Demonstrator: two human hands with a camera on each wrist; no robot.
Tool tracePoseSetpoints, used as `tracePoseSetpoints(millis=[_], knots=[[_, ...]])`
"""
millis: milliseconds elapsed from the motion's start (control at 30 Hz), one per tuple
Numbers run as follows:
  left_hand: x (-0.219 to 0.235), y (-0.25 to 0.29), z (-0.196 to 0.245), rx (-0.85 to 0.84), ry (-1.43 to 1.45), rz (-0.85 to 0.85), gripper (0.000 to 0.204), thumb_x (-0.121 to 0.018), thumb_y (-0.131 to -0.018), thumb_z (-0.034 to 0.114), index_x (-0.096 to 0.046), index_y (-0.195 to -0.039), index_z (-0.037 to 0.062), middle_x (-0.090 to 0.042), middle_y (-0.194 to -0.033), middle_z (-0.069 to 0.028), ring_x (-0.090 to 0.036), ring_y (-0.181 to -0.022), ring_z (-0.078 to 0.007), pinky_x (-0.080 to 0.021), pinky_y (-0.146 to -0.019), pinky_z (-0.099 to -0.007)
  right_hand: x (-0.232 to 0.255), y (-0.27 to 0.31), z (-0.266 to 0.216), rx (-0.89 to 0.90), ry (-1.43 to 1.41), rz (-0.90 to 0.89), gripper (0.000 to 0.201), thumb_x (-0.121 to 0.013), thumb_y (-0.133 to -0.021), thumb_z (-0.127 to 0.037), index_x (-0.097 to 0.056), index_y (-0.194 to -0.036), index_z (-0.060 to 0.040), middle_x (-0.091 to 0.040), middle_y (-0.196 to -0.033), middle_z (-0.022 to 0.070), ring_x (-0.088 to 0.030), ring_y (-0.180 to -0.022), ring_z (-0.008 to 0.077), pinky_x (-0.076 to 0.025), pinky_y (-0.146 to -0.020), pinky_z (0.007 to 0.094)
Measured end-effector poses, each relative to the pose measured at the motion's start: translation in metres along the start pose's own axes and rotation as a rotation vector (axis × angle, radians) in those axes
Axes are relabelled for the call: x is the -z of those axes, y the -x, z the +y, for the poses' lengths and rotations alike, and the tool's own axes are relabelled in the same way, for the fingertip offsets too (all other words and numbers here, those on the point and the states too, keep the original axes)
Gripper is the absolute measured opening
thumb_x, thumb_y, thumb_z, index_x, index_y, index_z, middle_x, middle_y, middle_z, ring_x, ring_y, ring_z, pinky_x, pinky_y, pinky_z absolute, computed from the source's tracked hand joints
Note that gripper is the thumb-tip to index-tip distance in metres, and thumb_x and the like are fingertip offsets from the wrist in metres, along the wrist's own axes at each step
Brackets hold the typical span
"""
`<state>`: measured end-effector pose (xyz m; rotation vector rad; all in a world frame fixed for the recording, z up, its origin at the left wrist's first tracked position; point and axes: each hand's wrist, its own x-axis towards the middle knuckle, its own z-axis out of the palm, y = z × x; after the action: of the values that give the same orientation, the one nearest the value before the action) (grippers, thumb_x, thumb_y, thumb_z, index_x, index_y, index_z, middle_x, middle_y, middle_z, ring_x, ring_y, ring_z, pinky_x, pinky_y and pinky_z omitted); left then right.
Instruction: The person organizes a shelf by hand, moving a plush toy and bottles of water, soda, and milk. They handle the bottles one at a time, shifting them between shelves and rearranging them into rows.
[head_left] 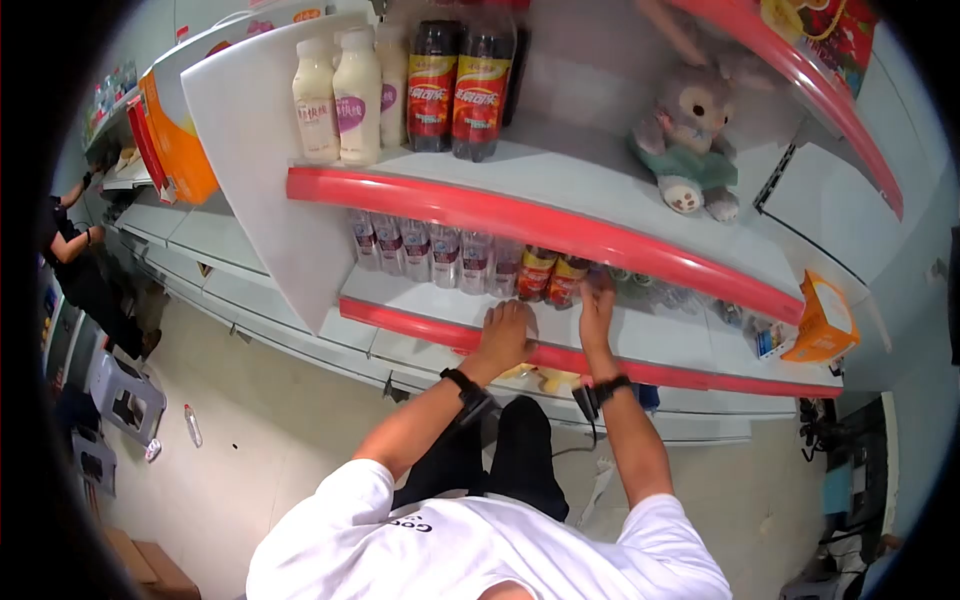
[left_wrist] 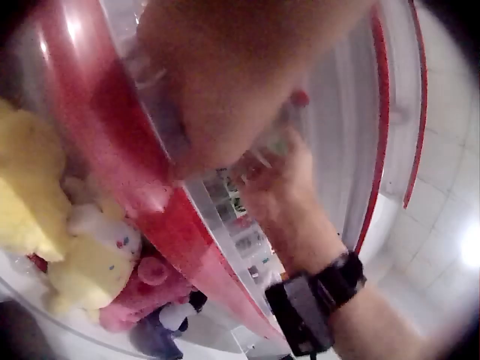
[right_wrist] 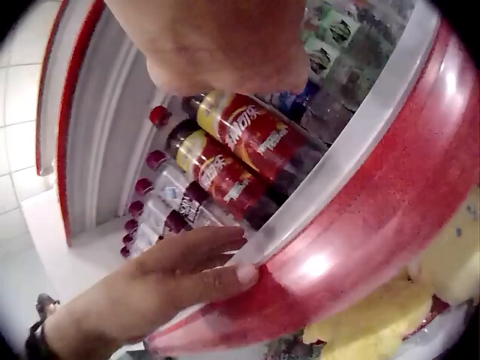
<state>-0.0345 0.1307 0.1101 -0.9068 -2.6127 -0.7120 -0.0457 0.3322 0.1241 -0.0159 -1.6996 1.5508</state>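
My right hand (head_left: 597, 312) reaches into the lower shelf, right beside a cola bottle (head_left: 568, 281) with a red and yellow label. In the right wrist view the back of that hand (right_wrist: 225, 56) overlaps the cola bottle (right_wrist: 259, 135), and its fingers are hidden; I cannot tell whether they grip it. A second cola bottle (right_wrist: 217, 172) stands alongside. My left hand (head_left: 506, 335) rests on the shelf's front edge, its fingers extended, as the right wrist view also shows. Clear bottles (head_left: 445, 255) with purple caps line up left of the colas.
Above, a shelf with a red edge (head_left: 540, 235) bears milky bottles (head_left: 357, 100), large colas (head_left: 482, 90) and a plush rabbit (head_left: 695, 130). An orange box (head_left: 822, 318) stands at the right end. Plush toys (left_wrist: 94, 255) lie below. A person (head_left: 85, 265) stands far left near stools (head_left: 128, 395).
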Motion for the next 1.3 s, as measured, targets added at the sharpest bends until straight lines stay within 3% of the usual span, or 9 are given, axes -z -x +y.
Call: tracePoseSetpoints(millis=[67,100,167,233,467,633,700,1000,1300], knots=[[0.006,0.013,-0.016,-0.035,-0.049,0.063,0.076,-0.076,-0.077,0.034,-0.047,-0.136,-0.0041,-0.052,-0.136,-0.0229,-0.048,-0.126,-0.0422,-0.039,-0.105,-0.0530,0.033,0.026,-0.015,0.213,0.606,-0.180,0.037,-0.072,-0.088,-0.012,-0.057,-0.120,-0.0018,-0.064,-0.117,0.0134,-0.062,-0.103,0.0240,-0.048,-0.091,0.0332],[0.014,0.017,-0.027,-0.035,-0.042,0.081,0.072,-0.075,-0.079,0.033,-0.049,-0.135,-0.0032,-0.053,-0.134,-0.0223,-0.048,-0.126,-0.0420,-0.038,-0.105,-0.0532,0.043,0.039,-0.035,-0.089,0.576,-0.395,0.030,-0.074,-0.085,-0.007,-0.062,-0.112,-0.0017,-0.064,-0.109,0.0110,-0.062,-0.096,0.0192,-0.052,-0.082,0.0321],[0.035,0.030,-0.051,-0.037,-0.020,0.107,0.062,-0.073,-0.082,0.030,-0.054,-0.132,-0.0014,-0.055,-0.131,-0.0211,-0.049,-0.125,-0.0415,-0.038,-0.106,-0.0535,0.058,0.048,-0.075,-0.142,0.394,-0.858,0.024,-0.075,-0.083,-0.005,-0.065,-0.104,-0.0014,-0.067,-0.102,0.0135,-0.066,-0.090,0.0231,-0.053,-0.078,0.0336],[0.054,0.038,-0.080,-0.030,-0.082,0.162,0.055,-0.071,-0.083,0.029,-0.057,-0.127,-0.0013,-0.058,-0.128,-0.0203,-0.051,-0.122,-0.0403,-0.038,-0.105,-0.0532,0.032,0.044,-0.203,-0.062,0.411,-0.919,0.020,-0.074,-0.081,-0.002,-0.067,-0.100,0.0000,-0.069,-0.099,0.0161,-0.067,-0.092,0.0251,-0.053,-0.081,0.0337],[0.034,0.036,-0.103,-0.023,-0.143,0.336,0.041,-0.066,-0.084,0.029,-0.062,-0.114,0.0012,-0.061,-0.124,-0.0164,-0.057,-0.114,-0.0337,-0.041,-0.096,-0.0494,-0.076,-0.058,-0.376,0.810,0.436,-0.681,0.039,-0.078,-0.079,-0.015,-0.064,-0.111,0.0029,-0.067,-0.106,0.0214,-0.065,-0.101,0.0371,-0.051,-0.092,0.0409],[0.033,0.036,-0.098,-0.009,-0.156,0.368,0.040,-0.065,-0.084,0.028,-0.063,-0.114,0.0028,-0.062,-0.122,-0.0148,-0.058,-0.111,-0.0316,-0.041,-0.093,-0.0482,-0.185,-0.171,-0.377,0.934,0.822,-0.460,0.058,-0.071,-0.087,-0.042,-0.058,-0.125,0.0005,-0.065,-0.119,0.0221,-0.062,-0.112,0.0403,-0.051,-0.093,0.0458],[0.035,0.036,-0.099,0.007,-0.156,0.331,0.041,-0.065,-0.083,0.030,-0.063,-0.114,0.0030,-0.061,-0.122,-0.0151,-0.057,-0.112,-0.0314,-0.041,-0.094,-0.0486,-0.221,-0.195,-0.369,1.365,0.844,-0.116,0.054,-0.066,-0.092,-0.044,-0.059,-0.127,-0.0032,-0.064,-0.121,0.0208,-0.063,-0.108,0.0376,-0.052,-0.089,0.0446],[0.034,0.035,-0.099,0.003,-0.163,0.332,0.041,-0.066,-0.083,0.032,-0.063,-0.113,0.0041,-0.061,-0.121,-0.0140,-0.056,-0.112,-0.0302,-0.040,-0.092,-0.0475,-0.287,-0.239,-0.387,1.175,1.078,-0.594,0.035,-0.062,-0.094,-0.040,-0.068,-0.107,-0.0084,-0.071,-0.095,0.0149,-0.069,-0.092,0.0316,-0.054,-0.082,0.0447],[0.030,0.033,-0.101,0.019,-0.173,0.298,0.044,-0.063,-0.083,0.030,-0.061,-0.118,0.0029,-0.061,-0.124,-0.0154,-0.056,-0.110,-0.0336,-0.040,-0.091,-0.0494,-0.224,-0.180,-0.398,1.543,0.984,-0.269,0.028,-0.063,-0.092,-0.037,-0.066,-0.085,-0.0098,-0.069,-0.081,0.0071,-0.069,-0.072,0.0261,-0.057,-0.065,0.0364]])
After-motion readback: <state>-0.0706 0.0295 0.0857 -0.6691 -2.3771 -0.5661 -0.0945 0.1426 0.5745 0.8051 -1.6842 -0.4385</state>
